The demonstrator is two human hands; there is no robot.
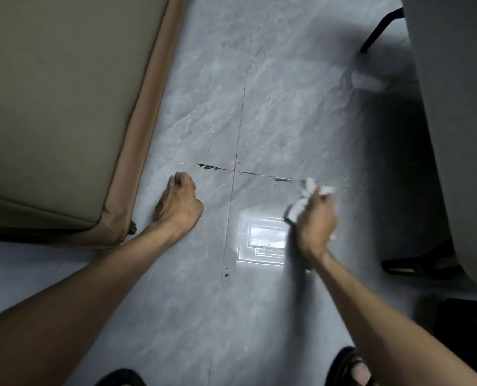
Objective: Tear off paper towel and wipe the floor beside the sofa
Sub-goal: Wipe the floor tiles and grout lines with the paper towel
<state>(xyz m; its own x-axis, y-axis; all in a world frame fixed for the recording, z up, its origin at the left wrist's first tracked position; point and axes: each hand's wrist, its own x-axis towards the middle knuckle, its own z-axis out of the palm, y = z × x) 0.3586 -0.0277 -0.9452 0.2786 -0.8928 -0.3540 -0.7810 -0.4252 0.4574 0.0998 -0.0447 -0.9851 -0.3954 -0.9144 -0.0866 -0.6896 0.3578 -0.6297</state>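
My right hand (316, 222) grips a crumpled white paper towel (308, 192), whose bunched end sticks out past my fingers just above the grey tiled floor (273, 107), close to a grout line. My left hand (177, 203) rests on the floor beside the sofa (50, 107) with its fingers curled under, holding nothing. Dark stains (208, 166) lie along the grout line just ahead of my left hand, and another dark mark (282, 179) sits left of the towel.
The beige sofa with a tan edge fills the left side. A grey piece of furniture (460, 107) with a black leg (379, 29) stands at the right. My sandalled feet (348, 367) show at the bottom edge. A bright window reflection (261, 240) lies between my hands.
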